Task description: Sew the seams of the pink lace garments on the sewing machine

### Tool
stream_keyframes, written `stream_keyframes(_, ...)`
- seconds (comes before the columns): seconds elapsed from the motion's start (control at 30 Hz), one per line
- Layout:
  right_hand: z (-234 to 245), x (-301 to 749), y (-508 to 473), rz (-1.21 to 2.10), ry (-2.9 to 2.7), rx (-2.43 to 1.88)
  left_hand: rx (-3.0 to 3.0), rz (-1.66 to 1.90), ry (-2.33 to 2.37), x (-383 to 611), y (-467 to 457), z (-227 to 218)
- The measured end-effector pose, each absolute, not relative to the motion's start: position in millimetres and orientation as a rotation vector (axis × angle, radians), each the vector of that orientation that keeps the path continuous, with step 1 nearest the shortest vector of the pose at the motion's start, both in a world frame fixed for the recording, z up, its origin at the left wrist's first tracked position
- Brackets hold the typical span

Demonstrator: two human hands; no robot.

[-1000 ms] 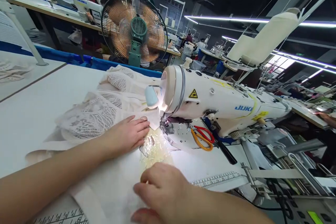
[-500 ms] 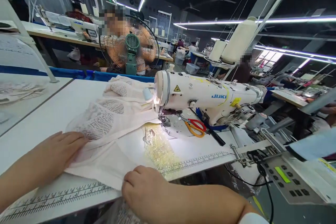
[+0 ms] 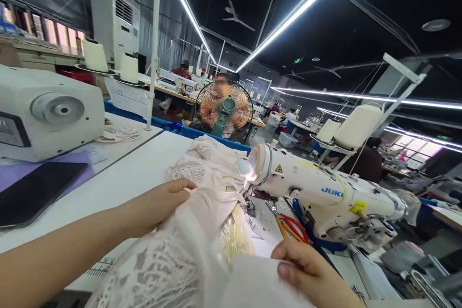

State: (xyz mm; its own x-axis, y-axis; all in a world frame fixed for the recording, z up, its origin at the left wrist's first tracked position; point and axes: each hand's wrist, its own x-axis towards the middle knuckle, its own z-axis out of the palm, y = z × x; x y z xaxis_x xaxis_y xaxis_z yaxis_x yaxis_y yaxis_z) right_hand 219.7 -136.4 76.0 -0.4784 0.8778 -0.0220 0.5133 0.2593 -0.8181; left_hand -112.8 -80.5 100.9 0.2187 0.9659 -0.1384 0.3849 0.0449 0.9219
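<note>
A white lace garment (image 3: 155, 269) is lifted toward me, its patterned lace panel facing up and partly blurred. My left hand (image 3: 159, 204) is closed on its cloth, fingers beside the part that runs toward the sewing machine (image 3: 303, 183). At the other side, my right hand (image 3: 310, 269) pinches the plain fabric edge between thumb and fingers. More white lace pieces (image 3: 205, 154) lie behind, left of the machine's lit needle area. Under the garment's edge, a clear plastic packet with yellowish contents (image 3: 236, 236) rests near the needle. Orange-and-red-handled tools (image 3: 290, 228) lie right of it.
A black phone (image 3: 43, 192) lies on purple material at left, near a second machine (image 3: 57, 110). Large thread cones (image 3: 359, 125) stand behind the sewing machine. Beyond the table, a fan (image 3: 225, 108) stands before a seated person. A printed ruler (image 3: 101, 267) runs along the front edge.
Both hands have risen from the table front, lifting the lace garment toward me; it was lying flat before. The view has swung left, bringing the phone and second machine into sight.
</note>
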Motion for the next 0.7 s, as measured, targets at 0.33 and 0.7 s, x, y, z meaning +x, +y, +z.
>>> stream_keyframes(0.33, 3, 177, -68, 0.11, -2.542, -1.453, 1.799, 0.44, 1.634, -160, -11, 39)
stream_keyframes(0.7, -27, 139, -35, -0.864, -2.267, -1.52, 2.292, 0.2, 1.728, -133, 62, 76)
